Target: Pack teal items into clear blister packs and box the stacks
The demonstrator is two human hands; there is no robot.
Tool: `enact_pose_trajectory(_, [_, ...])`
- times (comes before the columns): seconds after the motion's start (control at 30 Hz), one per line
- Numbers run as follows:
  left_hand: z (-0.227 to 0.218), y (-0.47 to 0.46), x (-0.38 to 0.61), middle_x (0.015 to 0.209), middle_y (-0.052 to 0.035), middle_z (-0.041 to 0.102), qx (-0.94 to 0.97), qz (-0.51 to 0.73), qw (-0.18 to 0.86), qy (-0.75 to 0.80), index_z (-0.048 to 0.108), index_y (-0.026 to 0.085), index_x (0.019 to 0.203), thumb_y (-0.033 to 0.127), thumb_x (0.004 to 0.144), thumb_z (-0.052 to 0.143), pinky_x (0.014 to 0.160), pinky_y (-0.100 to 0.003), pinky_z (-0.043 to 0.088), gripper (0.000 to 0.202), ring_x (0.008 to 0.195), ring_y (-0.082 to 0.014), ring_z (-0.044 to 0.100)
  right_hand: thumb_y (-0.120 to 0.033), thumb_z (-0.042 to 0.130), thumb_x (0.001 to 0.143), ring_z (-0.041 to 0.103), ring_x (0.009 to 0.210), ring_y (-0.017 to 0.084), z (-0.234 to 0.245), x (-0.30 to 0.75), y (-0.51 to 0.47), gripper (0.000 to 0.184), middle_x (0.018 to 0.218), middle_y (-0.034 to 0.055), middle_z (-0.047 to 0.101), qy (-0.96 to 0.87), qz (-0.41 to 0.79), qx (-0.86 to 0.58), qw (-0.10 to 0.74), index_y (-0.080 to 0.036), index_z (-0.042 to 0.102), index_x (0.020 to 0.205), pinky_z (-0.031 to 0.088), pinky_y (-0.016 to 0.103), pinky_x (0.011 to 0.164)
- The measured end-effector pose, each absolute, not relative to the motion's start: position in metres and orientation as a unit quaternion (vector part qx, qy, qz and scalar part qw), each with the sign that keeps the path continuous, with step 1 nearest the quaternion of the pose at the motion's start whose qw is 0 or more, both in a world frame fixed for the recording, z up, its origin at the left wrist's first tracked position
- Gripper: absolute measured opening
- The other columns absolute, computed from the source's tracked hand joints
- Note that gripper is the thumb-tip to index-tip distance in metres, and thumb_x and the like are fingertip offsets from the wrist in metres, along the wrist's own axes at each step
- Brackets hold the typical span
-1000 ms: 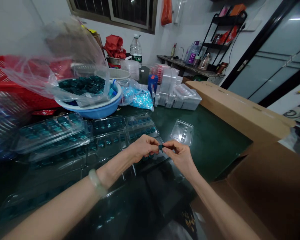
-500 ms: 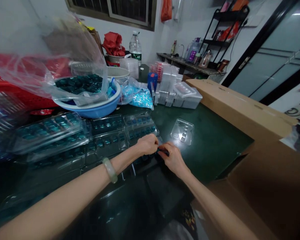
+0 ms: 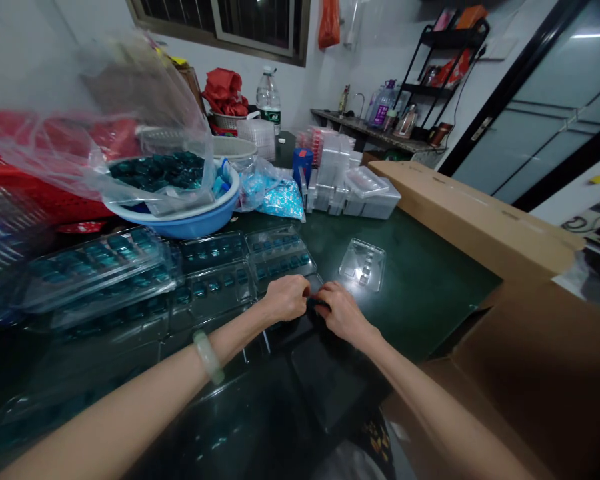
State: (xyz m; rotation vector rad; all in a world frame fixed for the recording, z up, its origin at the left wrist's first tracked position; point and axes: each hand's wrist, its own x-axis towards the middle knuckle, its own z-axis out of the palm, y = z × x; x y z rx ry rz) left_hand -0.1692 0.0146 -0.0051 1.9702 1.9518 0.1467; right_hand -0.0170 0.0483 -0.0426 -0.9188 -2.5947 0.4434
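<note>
Dark teal piece (image 3: 316,304) between left hand (image 3: 285,299) and right hand (image 3: 342,313), fingers curled close around it

The one camera sits on the person's head and looks forward and down. It is very near the left hand (image 3: 285,299) and right hand (image 3: 343,313) on the desk (image 3: 420,293). It also sees the far window (image 3: 250,27). The sides seem a bit bent.

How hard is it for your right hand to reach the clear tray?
Probably easy: the right hand sits close to the clear tray, and nothing seems to stand between them on the green tabletop.
</note>
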Motion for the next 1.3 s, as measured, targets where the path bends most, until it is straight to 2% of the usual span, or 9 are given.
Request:
enact_pose_trajectory(0.13, [-0.004,0.011,-0.173,0.095,-0.002,0.064,0.698,0.066,0.164,0.693,0.062,0.025,0.088,0.021,0.071,0.045,0.067,-0.027,0.044,0.024,0.087,-0.0199,0.058,-0.014,0.052,0.078,0.05,0.085,0.017,-0.035,-0.005,0.053,0.03,0.092,0.0051,0.059,-0.902,0.18,-0.334,0.205,-0.018,0.056,0.107,0.039,0.027,0.076])
enact_pose_trajectory(0.27, [-0.006,0.009,-0.169,0.087,0.0001,0.065,0.707,0.078,0.151,0.686,0.062,0.026,0.086,0.024,0.068,0.049,0.061,-0.025,0.042,0.022,0.08,-0.0184,0.059,-0.02,0.047,0.083,0.05,0.082,0.016,-0.033,-0.003,0.054,0.017,0.086,0.0047,0.059,-0.892,0.124,-0.389,0.195,-0.019,0.063,0.09,0.037,0.026,0.073])
enact_pose_trajectory(0.53, [-0.017,0.011,-0.152,0.083,-0.0025,0.065,0.715,0.075,0.107,0.687,0.064,0.024,0.081,0.024,0.068,0.051,0.064,-0.027,0.043,0.018,0.08,-0.0201,0.058,-0.037,0.05,0.08,0.05,0.08,0.018,-0.043,-0.022,0.055,0.025,0.076,0.0065,0.061,-0.892,0.087,-0.43,0.107,-0.019,0.067,0.076,0.032,0.028,0.067])
enact_pose_trajectory(0.7, [-0.018,0.018,-0.147,0.077,-0.0083,0.064,0.707,0.053,0.081,0.7,0.063,0.018,0.071,0.023,0.066,0.052,0.066,-0.031,0.043,0.013,0.08,-0.0238,0.058,-0.029,0.051,0.077,0.054,0.074,0.016,-0.041,-0.025,0.065,0.018,0.077,0.004,0.064,-0.894,0.107,-0.429,0.069,-0.021,0.067,0.077,0.032,0.024,0.061])
enact_pose_trajectory(0.83, [-0.021,0.025,-0.148,0.076,-0.0063,0.064,0.701,0.045,0.083,0.707,0.062,0.019,0.072,0.023,0.063,0.055,0.065,-0.03,0.043,0.012,0.076,-0.0221,0.06,-0.021,0.054,0.07,0.055,0.072,0.017,-0.036,-0.03,0.064,0.012,0.072,0.0051,0.064,-0.895,0.101,-0.43,0.06,-0.018,0.066,0.068,0.031,0.025,0.059])
enact_pose_trajectory(0.93, [-0.024,0.027,-0.15,0.077,-0.0044,0.064,0.696,0.042,0.091,0.711,0.062,0.02,0.071,0.027,0.063,0.057,0.064,-0.028,0.042,0.012,0.075,-0.0204,0.06,-0.014,0.053,0.066,0.053,0.077,0.019,-0.035,-0.032,0.056,0.011,0.072,0.0067,0.063,-0.895,0.077,-0.429,0.091,-0.016,0.063,0.064,0.032,0.027,0.063])
enact_pose_trajectory(1.1, [-0.02,0.021,-0.154,0.078,-0.0026,0.064,0.698,0.05,0.105,0.706,0.062,0.021,0.073,0.037,0.062,0.062,0.065,-0.029,0.042,0.02,0.075,-0.0201,0.059,-0.012,0.04,0.076,0.051,0.072,0.016,-0.028,-0.003,0.058,0.024,0.073,0.0049,0.061,-0.867,0.048,-0.461,0.183,-0.018,0.061,0.067,0.033,0.026,0.066])
enact_pose_trajectory(1.2, [-0.013,0.016,-0.156,0.081,-0.0034,0.064,0.711,0.058,0.112,0.692,0.063,0.022,0.084,0.037,0.059,0.065,0.067,-0.032,0.041,0.029,0.079,-0.0225,0.057,-0.019,0.038,0.081,0.051,0.071,0.017,-0.026,0.045,0.073,0.026,0.074,0.0056,0.062,-0.82,0.027,-0.513,0.251,-0.017,0.061,0.069,0.035,0.026,0.065])
enact_pose_trajectory(1.3, [-0.008,0.013,-0.158,0.094,-0.0058,0.061,0.738,0.075,0.111,0.662,0.061,0.025,0.098,0.031,0.066,0.061,0.073,-0.034,0.039,0.033,0.091,-0.0249,0.053,-0.032,0.045,0.079,0.051,0.064,0.017,-0.034,0.095,0.087,0.027,0.067,0.0046,0.06,-0.742,-0.001,-0.597,0.304,-0.017,0.061,0.064,0.034,0.026,0.057])
